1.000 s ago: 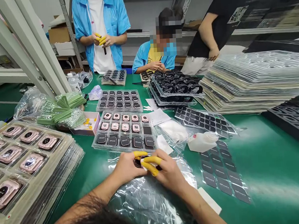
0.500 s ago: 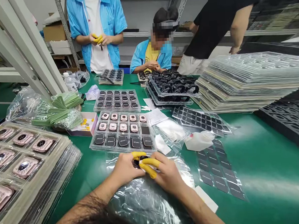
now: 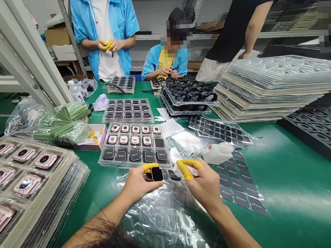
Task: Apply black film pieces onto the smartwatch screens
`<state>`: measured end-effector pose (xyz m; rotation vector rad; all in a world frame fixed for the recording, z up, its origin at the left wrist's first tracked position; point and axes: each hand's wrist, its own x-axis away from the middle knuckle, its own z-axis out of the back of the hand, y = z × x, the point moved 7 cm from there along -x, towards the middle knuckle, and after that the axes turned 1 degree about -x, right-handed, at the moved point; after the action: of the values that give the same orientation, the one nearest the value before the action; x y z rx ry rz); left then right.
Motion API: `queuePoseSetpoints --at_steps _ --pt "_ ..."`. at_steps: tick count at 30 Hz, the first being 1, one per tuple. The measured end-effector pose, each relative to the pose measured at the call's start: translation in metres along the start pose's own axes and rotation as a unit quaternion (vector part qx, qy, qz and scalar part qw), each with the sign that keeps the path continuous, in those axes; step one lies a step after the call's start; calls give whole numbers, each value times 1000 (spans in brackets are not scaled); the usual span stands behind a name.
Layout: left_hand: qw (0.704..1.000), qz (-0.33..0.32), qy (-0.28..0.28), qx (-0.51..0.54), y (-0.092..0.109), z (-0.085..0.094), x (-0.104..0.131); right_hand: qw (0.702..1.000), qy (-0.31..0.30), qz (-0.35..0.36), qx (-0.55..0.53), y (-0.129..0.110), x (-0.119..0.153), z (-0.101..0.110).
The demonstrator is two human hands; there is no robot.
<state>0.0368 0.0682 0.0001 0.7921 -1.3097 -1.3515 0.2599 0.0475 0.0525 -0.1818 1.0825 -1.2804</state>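
- Gripping square black-screened watch (image 3: 157, 174) upright: left hand (image 3: 139, 181), above clear plastic sheeting (image 3: 159, 217).
- Right hand (image 3: 206, 181) pinching white wipe (image 3: 190, 169), apart from watch.

blocked at left by the tray stack (image 3: 62, 194), ahead by the watch tray (image 3: 131, 165), ahead and right by the white bottle (image 3: 217, 154); passable over the green tabletop (image 3: 292, 169), right of the label sheet (image 3: 240, 183).
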Motion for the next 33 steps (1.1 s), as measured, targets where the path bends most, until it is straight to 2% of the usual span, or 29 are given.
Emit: queuePoseSetpoints --at_steps 3,5,7,9,10,12,15,20,28,33 --pt "999 -45 8 -20 -1 1 1 996 9 -20 81 18 -8 10" --pt "988 -133 37 -63 4 4 3 994 4 -11 107 24 -11 15" --pt "958 -256 74 -107 14 6 11 996 -63 -17 55 26 -13 9" --pt "920 -354 102 -135 22 5 20 983 -166 -66 -36 29 -11 -3" --pt "904 -385 111 -145 25 4 24 971 -205 -100 -75 30 -9 -8" --pt "886 -415 126 -162 29 4 28 950 -237 -156 -132 32 -6 -13" --pt "881 -419 134 -175 32 4 30 933 -243 -185 -191 33 -6 -16" --pt "899 -379 120 -181 31 5 27 913 -218 -228 -259 40 -4 -23" --pt "940 -282 104 -160 21 4 21 925 -141 -267 -232 51 1 -26" --pt "958 -227 98 -144 18 4 16 916 -151 -270 -254 50 2 -27"
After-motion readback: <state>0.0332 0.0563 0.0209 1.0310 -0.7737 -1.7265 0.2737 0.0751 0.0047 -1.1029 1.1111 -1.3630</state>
